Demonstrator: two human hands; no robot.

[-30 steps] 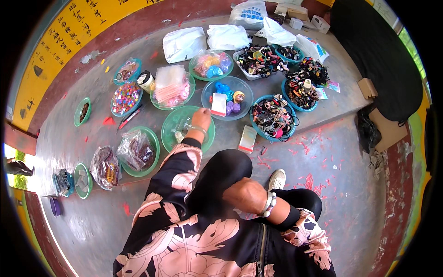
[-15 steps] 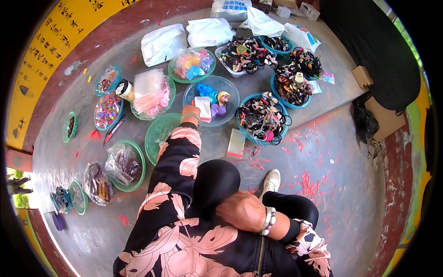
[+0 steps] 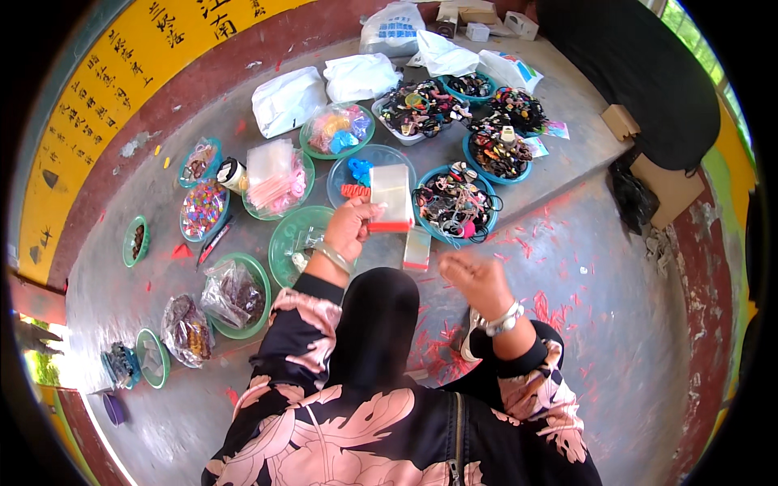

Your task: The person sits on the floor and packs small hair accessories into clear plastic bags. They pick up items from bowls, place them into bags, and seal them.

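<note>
My left hand [image 3: 348, 231] grips a stack of small clear plastic bags [image 3: 391, 197] with a red lower edge. By its fingertips sits a red-orange coiled hair tie [image 3: 355, 191], seemingly held along with the bags. Behind them, a clear bowl [image 3: 336, 174] contains a blue coiled hair tie [image 3: 360, 169]. My right hand [image 3: 476, 282] is raised over my knee, slightly blurred, its fingers curled together; what they may hold is hidden. Between the hands, a second clear bag stack [image 3: 416, 249] with a red edge lies on the floor.
Basins of dark hair ties, such as a blue one [image 3: 494, 220], stand at the right. A green bowl [image 3: 278, 257] is beside my left wrist. White bags [image 3: 288, 101] lie at the back. Red strips [image 3: 547, 312] litter the floor; a concrete step edge [image 3: 559, 192] runs to the right.
My left hand has drawn back from the bowls, bringing the bag stack and red-orange hair tie nearer. My right hand has risen from my lap, forward and right.
</note>
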